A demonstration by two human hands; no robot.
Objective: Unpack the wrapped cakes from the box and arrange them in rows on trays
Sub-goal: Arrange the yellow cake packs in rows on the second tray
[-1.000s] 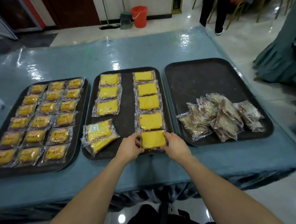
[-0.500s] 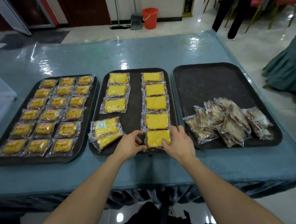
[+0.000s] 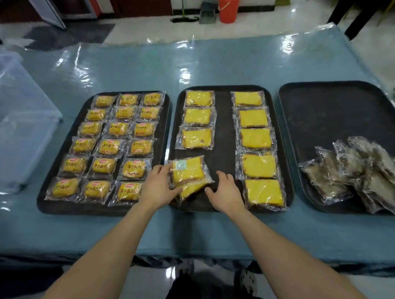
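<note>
Three dark trays lie side by side near the front edge of the table, which wears a blue cloth under clear plastic; your work is on the middle tray. Your left hand grips the two stacked cakes at that tray's near left corner, fingers over their left end and thumb curled across the lower one; the pair lies tilted, out of line with the rows, and the upper cake shows a pale label. Your right hand is over the tray's near edge, just beside the right end of the pair, fingers loosely bent and holding nothing; you cannot tell whether its fingertips touch the wrapper. Along the tray's left side a column of three cakes runs from the far edge; along its right side a column of five cakes reaches from far edge to near edge, with bare tray between the two columns. The left tray is filled with small wrapped buns, six rows of three; the right tray carries a loose heap of brown wrapped cakes toward its near edge. A clear plastic box stands at the table's left edge; a red bucket stands on the floor beyond the far edge.
</note>
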